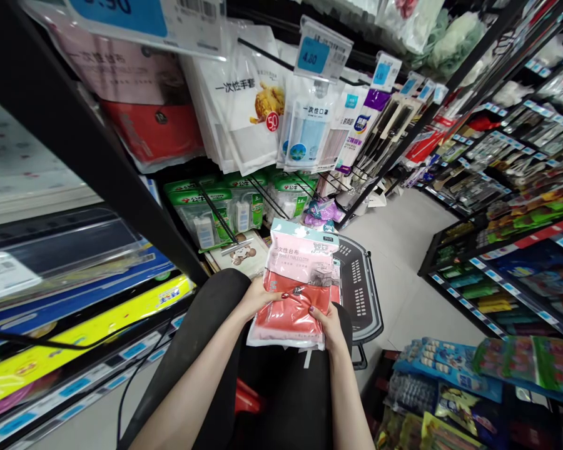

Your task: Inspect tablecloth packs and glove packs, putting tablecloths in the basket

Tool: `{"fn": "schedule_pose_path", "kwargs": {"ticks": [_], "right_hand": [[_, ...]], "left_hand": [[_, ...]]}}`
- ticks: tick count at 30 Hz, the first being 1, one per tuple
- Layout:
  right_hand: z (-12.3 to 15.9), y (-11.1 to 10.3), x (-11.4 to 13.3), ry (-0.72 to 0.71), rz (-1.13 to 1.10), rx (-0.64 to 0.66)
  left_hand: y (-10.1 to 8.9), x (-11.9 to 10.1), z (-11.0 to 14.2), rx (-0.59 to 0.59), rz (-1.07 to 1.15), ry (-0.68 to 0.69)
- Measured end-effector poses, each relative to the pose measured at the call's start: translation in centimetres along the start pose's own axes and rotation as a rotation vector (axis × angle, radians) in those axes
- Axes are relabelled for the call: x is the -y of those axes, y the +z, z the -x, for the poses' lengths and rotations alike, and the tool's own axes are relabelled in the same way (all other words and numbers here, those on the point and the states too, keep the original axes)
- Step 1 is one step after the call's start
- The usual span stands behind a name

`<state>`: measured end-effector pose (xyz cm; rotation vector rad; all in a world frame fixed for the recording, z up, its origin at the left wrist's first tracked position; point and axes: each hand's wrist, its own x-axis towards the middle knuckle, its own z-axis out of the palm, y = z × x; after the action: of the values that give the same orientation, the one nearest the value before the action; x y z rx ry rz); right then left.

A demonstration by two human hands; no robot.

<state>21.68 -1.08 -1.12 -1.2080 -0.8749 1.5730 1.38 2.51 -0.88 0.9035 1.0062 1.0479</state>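
Observation:
A pink and red packet of disposable tablecloths (293, 312) lies flat-side up above my lap, gripped at both sides. My left hand (260, 297) holds its left edge, with the thumb over the front. On the opposite edge, my right hand (328, 322) has its thumb pressed on the red part. The other fingers of both hands are hidden beneath. Part of another pink packet (335, 281) shows behind its right edge. A similar tablecloth packet (150, 125) hangs on the rack at the upper left.
A dark grey shopping basket (356, 287) stands on the floor just beyond my right hand. Hooks ahead carry disposable glove packs (248, 106), mask packs (309, 128) and green-backed plug packs (206, 215). A black shelf post (107, 144) slants at left. Snack bags (450, 369) are stacked at lower right.

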Motion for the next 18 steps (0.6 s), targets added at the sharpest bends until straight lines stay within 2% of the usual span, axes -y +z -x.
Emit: {"fn": "schedule_pose_path", "kwargs": {"ticks": [18], "right_hand": [[0.41, 0.29, 0.47, 0.005, -0.015, 0.015]], "left_hand": [[0.06, -0.04, -0.02, -0.026, -0.015, 0.01]]}}
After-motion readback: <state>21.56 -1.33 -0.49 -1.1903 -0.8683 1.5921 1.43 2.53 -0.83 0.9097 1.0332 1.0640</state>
